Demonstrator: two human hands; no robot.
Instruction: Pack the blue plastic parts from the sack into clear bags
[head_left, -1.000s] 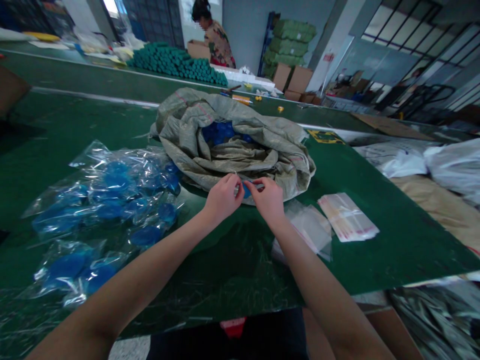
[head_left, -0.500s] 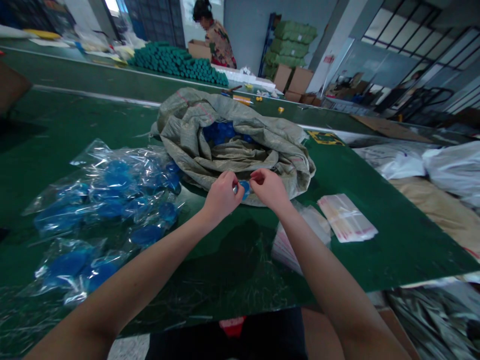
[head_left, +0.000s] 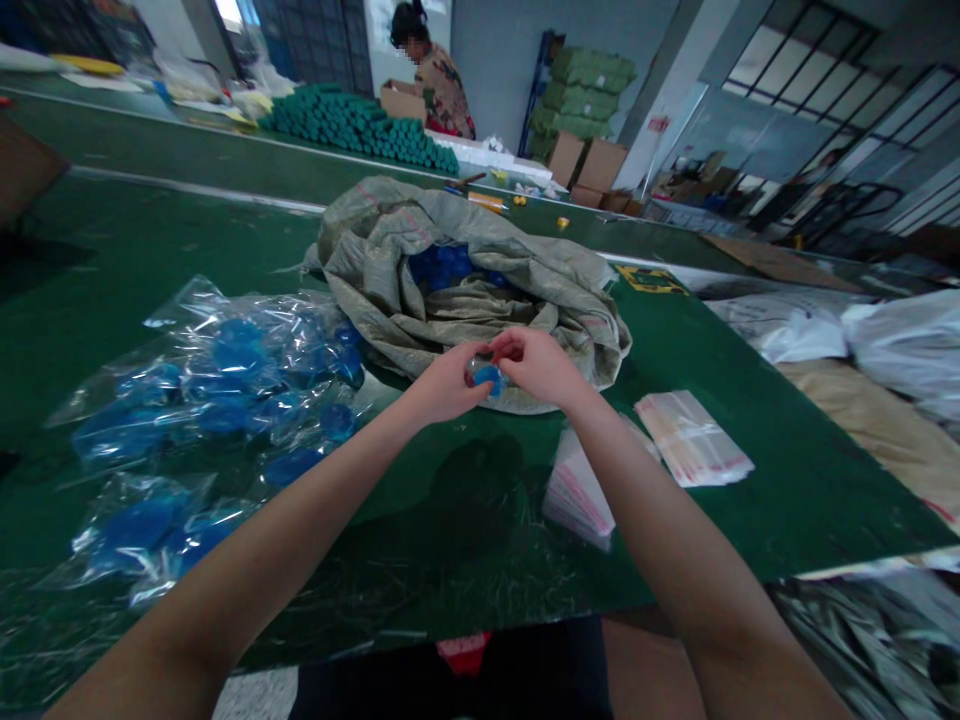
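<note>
In front of the woven sack [head_left: 375, 270], my left hand [head_left: 452, 383] and my right hand [head_left: 534, 366] meet around a small round blue piece [head_left: 487, 378] that looks wrapped in clear plastic. My left fingers and thumb hold its left side. My right fingers are pinched at its upper right. Blue pieces [head_left: 442, 265] show inside the sack's open mouth. Bagged blue pieces [head_left: 238, 345] lie in a heap on the left. One stack of clear bags [head_left: 576, 490] is partly under my right forearm, and another stack [head_left: 694, 438] lies farther right.
The green table [head_left: 420, 560] has a raised edge along its far side. Beyond it are a pile of green rolls [head_left: 352, 125], an orange tube [head_left: 487, 202] and a person [head_left: 442, 85]. White sacks [head_left: 911, 335] lie at the right, and a brown box [head_left: 26, 170] at the far left.
My left hand has turned, its thumb now lying along the blue piece's lower edge. My right hand has moved slightly left, closer to my left fingers. More of the clear wrapping shows.
</note>
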